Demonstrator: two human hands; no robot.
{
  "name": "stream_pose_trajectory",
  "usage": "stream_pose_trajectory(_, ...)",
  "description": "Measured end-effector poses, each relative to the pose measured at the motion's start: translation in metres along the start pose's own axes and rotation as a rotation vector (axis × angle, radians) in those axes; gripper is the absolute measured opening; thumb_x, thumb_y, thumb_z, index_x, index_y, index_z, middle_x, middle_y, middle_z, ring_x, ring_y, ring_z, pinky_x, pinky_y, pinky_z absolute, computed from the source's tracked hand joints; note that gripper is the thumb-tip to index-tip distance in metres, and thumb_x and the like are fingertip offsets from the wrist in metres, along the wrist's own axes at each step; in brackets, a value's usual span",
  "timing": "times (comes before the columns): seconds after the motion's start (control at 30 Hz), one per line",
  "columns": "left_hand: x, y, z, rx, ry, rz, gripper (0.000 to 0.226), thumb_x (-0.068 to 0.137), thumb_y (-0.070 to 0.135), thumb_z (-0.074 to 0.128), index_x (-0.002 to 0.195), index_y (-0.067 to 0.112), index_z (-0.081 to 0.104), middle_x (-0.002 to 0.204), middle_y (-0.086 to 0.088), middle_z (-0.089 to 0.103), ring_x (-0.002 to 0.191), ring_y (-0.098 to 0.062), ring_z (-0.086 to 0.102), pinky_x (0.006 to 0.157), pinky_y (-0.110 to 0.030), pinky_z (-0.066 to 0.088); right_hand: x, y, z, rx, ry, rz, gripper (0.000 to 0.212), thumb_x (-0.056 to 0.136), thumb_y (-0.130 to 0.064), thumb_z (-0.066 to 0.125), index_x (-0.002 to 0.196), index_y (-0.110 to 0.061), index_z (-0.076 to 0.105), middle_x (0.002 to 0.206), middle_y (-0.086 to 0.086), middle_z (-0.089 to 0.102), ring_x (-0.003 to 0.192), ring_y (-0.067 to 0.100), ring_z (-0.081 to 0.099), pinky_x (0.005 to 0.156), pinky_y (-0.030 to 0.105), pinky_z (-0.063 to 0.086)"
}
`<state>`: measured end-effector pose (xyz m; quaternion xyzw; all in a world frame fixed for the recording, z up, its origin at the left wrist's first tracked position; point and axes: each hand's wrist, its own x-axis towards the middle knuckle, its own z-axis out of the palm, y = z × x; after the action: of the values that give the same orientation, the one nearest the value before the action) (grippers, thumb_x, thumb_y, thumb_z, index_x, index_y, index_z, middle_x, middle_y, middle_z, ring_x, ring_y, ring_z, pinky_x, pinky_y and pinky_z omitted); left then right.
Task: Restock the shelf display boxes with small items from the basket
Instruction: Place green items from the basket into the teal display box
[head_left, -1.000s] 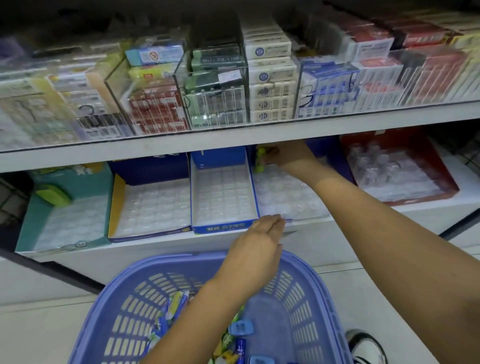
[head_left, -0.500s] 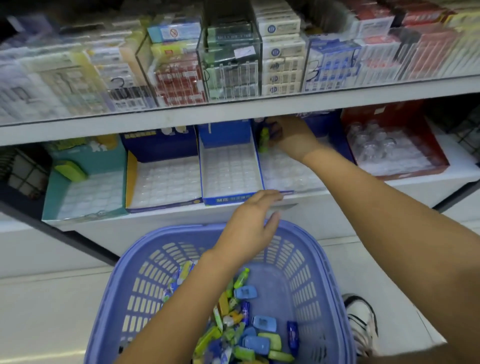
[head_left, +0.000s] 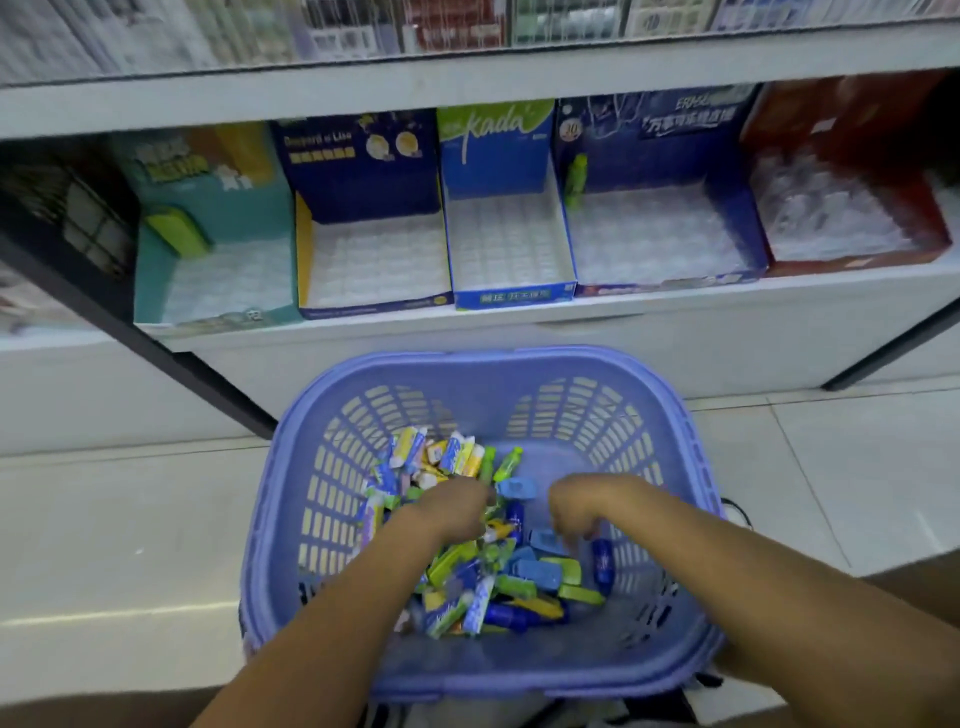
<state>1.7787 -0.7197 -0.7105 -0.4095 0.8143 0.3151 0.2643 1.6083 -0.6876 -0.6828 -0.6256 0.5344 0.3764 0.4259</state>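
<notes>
The left hand (head_left: 452, 506) and right hand (head_left: 582, 512) are both down inside the lilac slotted plastic basket (head_left: 483, 361). Their fingers curl into its heap of small coloured packets and tubes (head_left: 519, 577), and I cannot tell if either grips one. A second ago the right hand was beyond the basket at the dark blue cardboard display box (head_left: 649, 156). It has returned, leaving a small green bottle-shaped item (head_left: 575, 179) standing there. One piece looks placed and the next pick is starting, with the heap directly under both hands.
</notes>
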Motion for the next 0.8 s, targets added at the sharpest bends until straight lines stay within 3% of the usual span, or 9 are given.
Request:
stream_pose_trajectory(0.07, 0.000, -0.003, 0.016, 0.029, -0.067, 0.034, 0.042, 0.094, 0.020, 0.053, 0.135, 0.014, 0.049, 0.132, -0.015, 0.053, 0.116, -0.033, 0.052, 0.095, -0.046, 0.047, 0.017, 0.005, 0.024, -0.061, -0.064, 0.038, 0.023, 0.086, -0.018, 0.066, 0.074, -0.002, 0.055, 0.069, 0.012, 0.052, 0.075, 0.023, 0.047, 0.071, 0.034, 0.041)
stream_pose_trajectory(0.13, 0.000, -0.005, 0.025, 0.042, -0.088, 0.057, 0.041, 0.096, 0.021, 0.050, 0.136, 0.013, 0.048, 0.126, -0.017, 0.054, 0.113, -0.035, 0.052, 0.092, -0.048, 0.047, 0.028, 0.008, 0.037, -0.083, -0.060, 0.045, 0.022, 0.084, -0.015, 0.066, 0.096, 0.001, 0.058, 0.094, 0.018, 0.060, 0.080, 0.026, 0.052, 0.075, 0.039, 0.047)
stream_pose_trajectory(0.2, 0.003, -0.007, 0.025, 0.050, -0.079, 0.078, 0.041, 0.095, 0.020, 0.051, 0.136, 0.011, 0.049, 0.126, -0.017, 0.053, 0.114, -0.035, 0.051, 0.093, -0.048, 0.047, 0.038, 0.008, 0.047, -0.091, -0.028, 0.024, 0.054, 0.080, -0.017, 0.071, 0.126, 0.000, 0.050, 0.124, 0.019, 0.056, 0.103, 0.031, 0.058, 0.090, 0.040, 0.049)
stream_pose_trajectory(0.27, 0.006, -0.008, 0.023, 0.042, -0.078, 0.095, 0.039, 0.096, 0.017, 0.050, 0.134, 0.011, 0.051, 0.128, -0.016, 0.054, 0.112, -0.035, 0.052, 0.092, -0.048, 0.046, 0.044, 0.007, 0.060, -0.054, 0.051, 0.013, 0.079, 0.076, -0.017, 0.075, 0.142, -0.006, 0.032, 0.138, 0.018, 0.045, 0.120, 0.033, 0.051, 0.097, 0.040, 0.045)
stream_pose_trajectory(0.4, 0.012, -0.002, 0.024, 0.015, -0.050, 0.137, 0.043, 0.094, 0.005, 0.047, 0.134, 0.019, 0.052, 0.132, -0.012, 0.054, 0.115, -0.033, 0.051, 0.091, -0.047, 0.047, 0.055, 0.006, 0.080, 0.115, 0.178, 0.004, 0.065, 0.092, -0.025, 0.056, 0.146, -0.022, 0.020, 0.139, 0.018, 0.044, 0.115, 0.032, 0.053, 0.090, 0.039, 0.045)
stream_pose_trajectory(0.5, 0.017, 0.005, 0.029, -0.111, -0.037, 0.185, 0.038, 0.089, 0.002, 0.049, 0.120, 0.017, 0.066, 0.124, -0.006, 0.063, 0.106, -0.025, 0.058, 0.086, -0.037, 0.050, 0.061, -0.001, 0.084, -0.103, 0.205, 0.014, 0.072, 0.086, -0.014, 0.061, 0.145, -0.014, 0.020, 0.135, 0.018, 0.042, 0.115, 0.037, 0.052, 0.082, 0.044, 0.046)
stream_pose_trajectory(0.57, 0.019, 0.007, 0.031, -0.137, -0.034, 0.216, 0.029, 0.089, 0.013, 0.054, 0.112, 0.017, 0.071, 0.114, -0.002, 0.068, 0.099, -0.022, 0.060, 0.077, -0.029, 0.047, 0.064, -0.005, 0.086, -0.199, 0.260, 0.008, 0.058, 0.090, -0.010, 0.053, 0.142, -0.009, 0.027, 0.135, 0.018, 0.039, 0.118, 0.037, 0.048, 0.084, 0.048, 0.046)
stream_pose_trajectory(0.7, 0.023, 0.007, 0.039, -0.099, -0.118, 0.263, 0.023, 0.086, 0.017, 0.064, 0.108, 0.016, 0.072, 0.115, 0.000, 0.068, 0.109, -0.019, 0.055, 0.095, -0.034, 0.046, 0.068, -0.003, 0.091, -0.184, 0.300, 0.044, 0.045, 0.091, -0.005, 0.049, 0.134, -0.005, 0.036, 0.139, 0.016, 0.035, 0.124, 0.033, 0.040, 0.090, 0.047, 0.046)
stream_pose_trajectory(0.8, 0.025, 0.007, 0.037, -0.107, -0.154, 0.235, 0.022, 0.086, 0.012, 0.064, 0.106, 0.014, 0.073, 0.115, -0.003, 0.067, 0.105, -0.022, 0.058, 0.094, -0.039, 0.048, 0.067, -0.002, 0.087, -0.170, 0.258, 0.048, 0.043, 0.091, -0.006, 0.050, 0.132, -0.006, 0.037, 0.134, 0.016, 0.044, 0.120, 0.033, 0.045, 0.089, 0.046, 0.046)
